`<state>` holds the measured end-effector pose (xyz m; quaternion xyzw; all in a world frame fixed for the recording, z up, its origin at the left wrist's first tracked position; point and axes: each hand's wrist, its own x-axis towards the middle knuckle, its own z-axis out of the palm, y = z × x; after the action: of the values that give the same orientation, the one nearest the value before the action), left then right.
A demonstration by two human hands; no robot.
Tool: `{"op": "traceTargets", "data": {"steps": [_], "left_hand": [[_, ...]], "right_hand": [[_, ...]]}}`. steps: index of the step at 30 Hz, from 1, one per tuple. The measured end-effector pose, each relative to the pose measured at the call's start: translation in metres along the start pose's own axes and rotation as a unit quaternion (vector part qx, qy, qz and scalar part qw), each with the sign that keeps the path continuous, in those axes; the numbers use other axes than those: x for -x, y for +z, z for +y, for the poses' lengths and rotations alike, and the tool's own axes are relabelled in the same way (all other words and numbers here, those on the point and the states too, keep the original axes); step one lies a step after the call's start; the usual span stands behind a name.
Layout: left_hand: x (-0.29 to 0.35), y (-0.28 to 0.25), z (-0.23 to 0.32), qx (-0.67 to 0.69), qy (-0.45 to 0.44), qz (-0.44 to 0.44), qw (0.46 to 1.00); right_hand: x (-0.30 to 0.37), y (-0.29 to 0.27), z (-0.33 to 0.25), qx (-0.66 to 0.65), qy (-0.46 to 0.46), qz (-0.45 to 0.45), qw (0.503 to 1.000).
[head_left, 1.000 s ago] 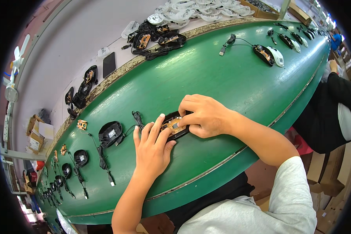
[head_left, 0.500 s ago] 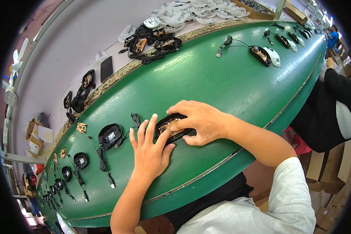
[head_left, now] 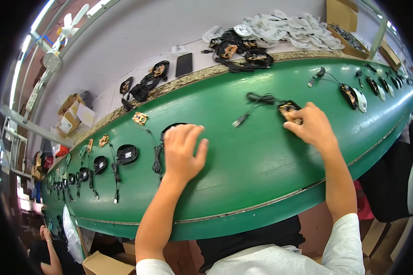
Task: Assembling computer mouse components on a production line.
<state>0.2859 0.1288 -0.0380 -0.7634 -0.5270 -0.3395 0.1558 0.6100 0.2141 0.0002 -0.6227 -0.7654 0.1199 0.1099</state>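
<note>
My right hand [head_left: 312, 124] grips the near right edge of an open computer mouse base [head_left: 287, 108], a black shell with a tan circuit board inside. Its thumb and fingers partly cover the board. The coiled black cable [head_left: 260, 98] trails left from this base, ending in a USB plug [head_left: 239, 121] on the green belt. My left hand [head_left: 183, 153] holds nothing, its thumb spread from the fingers. Just beyond those fingertips lies another black mouse shell [head_left: 169, 129], mostly hidden by the hand, with a bundled cable [head_left: 157, 159] beside it.
More mouse shells [head_left: 126, 154] and small circuit boards [head_left: 140, 118] line the belt to the left. Opened mice with white covers [head_left: 361, 100] lie to the right. The back ledge carries a phone [head_left: 184, 65], a pile of clear covers [head_left: 284, 28] and black mouse assemblies [head_left: 150, 81].
My right hand has carried the mouse base away to the right along the belt. My left hand has come off it and moved toward the shell on the left. The view has shifted too.
</note>
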Motion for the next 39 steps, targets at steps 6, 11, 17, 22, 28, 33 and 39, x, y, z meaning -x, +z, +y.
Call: {"op": "traceTargets", "data": {"steps": [6, 11, 17, 22, 28, 33, 39], "left_hand": [[0.017, -0.030, -0.103, -0.108, -0.209, 0.039, 0.971], [0.018, -0.033, -0.155, -0.087, -0.417, 0.014, 0.905], [-0.004, -0.022, -0.174, -0.153, -0.420, -0.067, 0.892], [-0.013, -0.027, -0.168, -0.107, -0.401, -0.088, 0.906], [-0.007, -0.049, -0.129, 0.061, -0.318, 0.096, 0.941], [0.006, -0.082, -0.075, 0.395, -0.274, 0.193, 0.855], [0.022, -0.108, -0.031, 0.420, -0.129, 0.093, 0.894]], "right_hand": [[0.003, -0.019, 0.007, 0.053, 0.092, 0.042, 0.993], [-0.004, -0.013, 0.021, 0.078, 0.009, 0.183, 0.980], [-0.010, 0.002, 0.030, 0.044, -0.123, 0.317, 0.939], [-0.014, 0.007, 0.036, 0.028, -0.151, 0.326, 0.933], [-0.020, -0.002, 0.037, -0.012, -0.208, 0.338, 0.918], [-0.007, -0.002, 0.011, -0.103, -0.270, 0.304, 0.908], [0.027, 0.005, -0.053, -0.173, -0.421, 0.215, 0.864]]}}
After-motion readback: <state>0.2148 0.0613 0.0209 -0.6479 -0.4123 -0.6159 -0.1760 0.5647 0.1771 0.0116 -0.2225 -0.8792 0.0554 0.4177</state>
